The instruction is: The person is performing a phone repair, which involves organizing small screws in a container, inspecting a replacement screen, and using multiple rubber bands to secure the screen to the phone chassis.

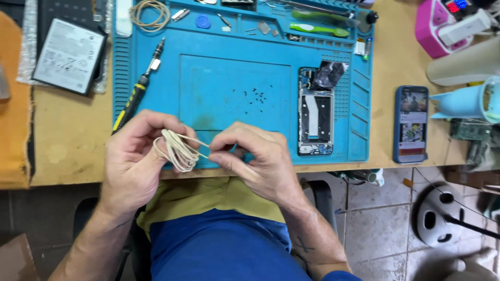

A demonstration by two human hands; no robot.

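One head-worn camera looks steeply down, close over the blue work mat and table edge.

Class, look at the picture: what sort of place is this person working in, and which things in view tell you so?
Probably a phone repair bench: a blue repair mat holds an opened phone frame, loose tiny screws and a screwdriver.

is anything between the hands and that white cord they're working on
Nothing visible. The white cord is already looped around the left hand, and the right hand pinches its loose end between the fingers, above the near edge of the blue mat.
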